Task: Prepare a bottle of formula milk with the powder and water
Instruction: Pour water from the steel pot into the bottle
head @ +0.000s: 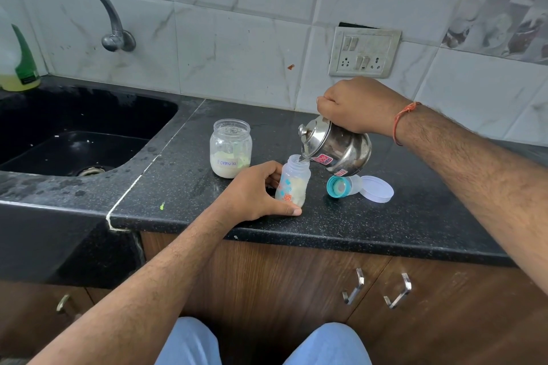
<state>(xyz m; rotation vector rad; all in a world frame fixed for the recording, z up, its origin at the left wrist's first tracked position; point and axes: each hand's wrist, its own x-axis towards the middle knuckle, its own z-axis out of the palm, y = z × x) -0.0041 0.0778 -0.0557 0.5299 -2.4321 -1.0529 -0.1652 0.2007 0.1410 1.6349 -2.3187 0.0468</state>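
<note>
- The black speckled surface (pixel 370 225) carries everything; the work sits near the middle of its front edge.
- The steel kettle (pixel 338 147), gripped from above by the right hand (pixel 355 107), is tipped with its spout over the bottle mouth: the water step is under way, I judge.
- The formula jar (pixel 230 149) stands open behind, toward the sink.
- The baby bottle (pixel 293 182), powder inside, stands upright, held by the left hand (pixel 255 192).
- The teal nipple cap (pixel 341 186) lies just right of the bottle; next it likely needs screwing on and shaking.
</note>
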